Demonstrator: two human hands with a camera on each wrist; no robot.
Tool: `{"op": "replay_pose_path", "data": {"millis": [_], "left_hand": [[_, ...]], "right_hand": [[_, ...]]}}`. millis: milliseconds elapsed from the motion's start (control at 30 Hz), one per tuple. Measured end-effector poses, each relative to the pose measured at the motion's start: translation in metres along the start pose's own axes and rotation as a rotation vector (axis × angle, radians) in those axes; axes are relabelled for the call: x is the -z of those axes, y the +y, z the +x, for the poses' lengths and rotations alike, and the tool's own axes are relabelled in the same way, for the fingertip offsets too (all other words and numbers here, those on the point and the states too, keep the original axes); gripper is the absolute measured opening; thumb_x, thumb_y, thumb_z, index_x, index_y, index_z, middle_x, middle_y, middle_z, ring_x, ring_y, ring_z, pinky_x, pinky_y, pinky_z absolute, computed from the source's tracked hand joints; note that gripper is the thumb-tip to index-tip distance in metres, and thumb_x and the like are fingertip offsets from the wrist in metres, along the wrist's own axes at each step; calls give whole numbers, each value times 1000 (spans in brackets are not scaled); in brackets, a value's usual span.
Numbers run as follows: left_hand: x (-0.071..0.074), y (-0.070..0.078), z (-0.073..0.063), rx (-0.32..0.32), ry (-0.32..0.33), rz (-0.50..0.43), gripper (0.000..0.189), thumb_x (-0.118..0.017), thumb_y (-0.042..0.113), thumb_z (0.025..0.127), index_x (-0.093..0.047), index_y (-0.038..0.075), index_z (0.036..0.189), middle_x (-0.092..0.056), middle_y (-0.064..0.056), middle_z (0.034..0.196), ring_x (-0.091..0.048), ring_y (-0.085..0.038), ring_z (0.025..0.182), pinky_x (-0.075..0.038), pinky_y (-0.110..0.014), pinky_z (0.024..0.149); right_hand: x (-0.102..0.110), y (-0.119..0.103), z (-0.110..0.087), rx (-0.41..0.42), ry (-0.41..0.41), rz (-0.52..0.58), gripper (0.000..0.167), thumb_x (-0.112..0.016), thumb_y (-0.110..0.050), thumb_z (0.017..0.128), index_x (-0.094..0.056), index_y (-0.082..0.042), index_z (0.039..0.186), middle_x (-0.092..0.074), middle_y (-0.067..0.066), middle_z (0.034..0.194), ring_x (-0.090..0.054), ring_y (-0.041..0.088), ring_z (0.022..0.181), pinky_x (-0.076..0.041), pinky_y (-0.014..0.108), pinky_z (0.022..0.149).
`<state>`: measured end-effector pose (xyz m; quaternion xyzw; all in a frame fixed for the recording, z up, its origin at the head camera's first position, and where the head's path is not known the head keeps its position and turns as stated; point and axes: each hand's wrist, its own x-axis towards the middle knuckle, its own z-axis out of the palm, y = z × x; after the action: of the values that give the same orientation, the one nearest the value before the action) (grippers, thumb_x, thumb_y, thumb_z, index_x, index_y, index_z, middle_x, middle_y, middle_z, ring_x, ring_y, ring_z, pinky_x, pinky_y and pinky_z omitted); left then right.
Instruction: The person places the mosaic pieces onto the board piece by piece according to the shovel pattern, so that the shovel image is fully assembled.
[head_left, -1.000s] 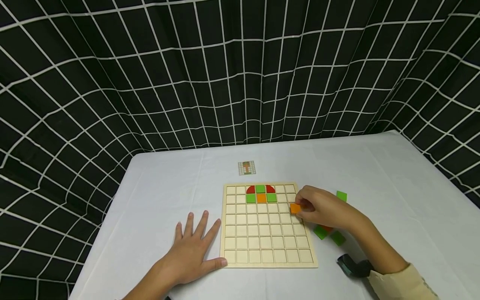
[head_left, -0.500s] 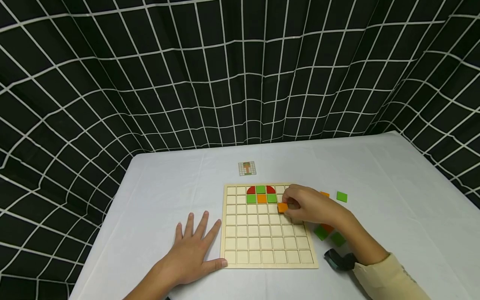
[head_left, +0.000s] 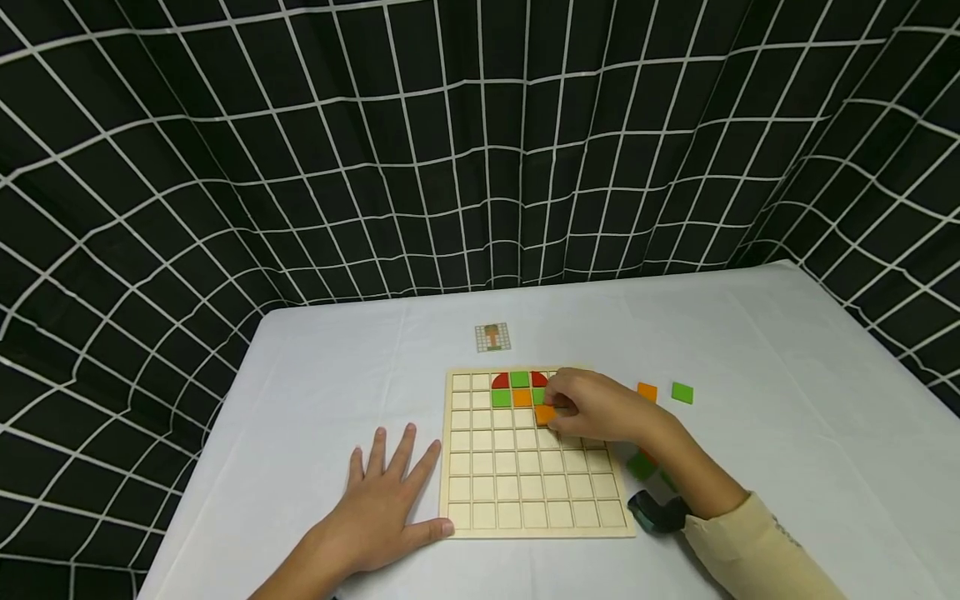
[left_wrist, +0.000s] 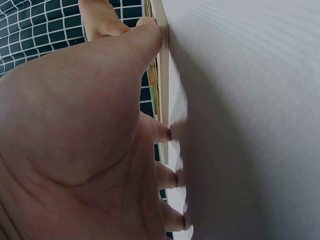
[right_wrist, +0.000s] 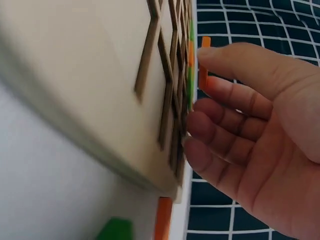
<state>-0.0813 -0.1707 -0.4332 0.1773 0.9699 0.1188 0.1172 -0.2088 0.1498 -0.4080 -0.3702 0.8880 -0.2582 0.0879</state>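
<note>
My right hand (head_left: 596, 407) pinches an orange square tile (head_left: 545, 415) between thumb and index finger, over the wooden grid board (head_left: 495, 487). In the right wrist view the orange tile (right_wrist: 204, 62) stands edge-on, just off the board's face. Set in the board's upper rows are two red quarter-round tiles (head_left: 500, 381), several green square tiles (head_left: 501, 398) and one orange tile (head_left: 522, 398). My left hand (head_left: 378, 508) lies on the white cloth with fingers spread, its thumb tip at the board's lower left corner. In the left wrist view the thumb (left_wrist: 150, 37) meets the board's edge.
Loose tiles lie right of the board: an orange one (head_left: 647, 391), a green one (head_left: 682, 392) and others partly under the right forearm. A small pattern card (head_left: 492, 337) lies beyond the board. A black grid-patterned curtain (head_left: 480, 150) surrounds the white-covered table (head_left: 337, 350).
My right hand has carried the orange tile leftward from the board's right edge to just below the right green tile. The left hand has stayed in place.
</note>
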Motion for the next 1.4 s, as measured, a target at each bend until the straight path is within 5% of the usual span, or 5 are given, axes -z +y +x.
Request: {"op": "replay_pose_path", "data": {"millis": [433,1400], "left_hand": [[0,0,-1,-2,4,-2,99,-47,81,85,-31,18,159,-13,-22,164,-1,-57,144,-10,-79,103],[-2,-2,-1,-17,14,10,100,-42,83,85,-28,18,160,-12,-23,164,-2,-58,144,-10,-80,102]], "right_hand": [[-3,-14,16,40,-34,-70,15,-76,-8,82,-62,-12,83,-51,1,76,-44,11,71,-39,27,63],[-18,-42,45,-55,-94,-207,15,-77,-15,82,-62,-14,79,-50,-4,76,-47,14,69,-41,30,61]]}}
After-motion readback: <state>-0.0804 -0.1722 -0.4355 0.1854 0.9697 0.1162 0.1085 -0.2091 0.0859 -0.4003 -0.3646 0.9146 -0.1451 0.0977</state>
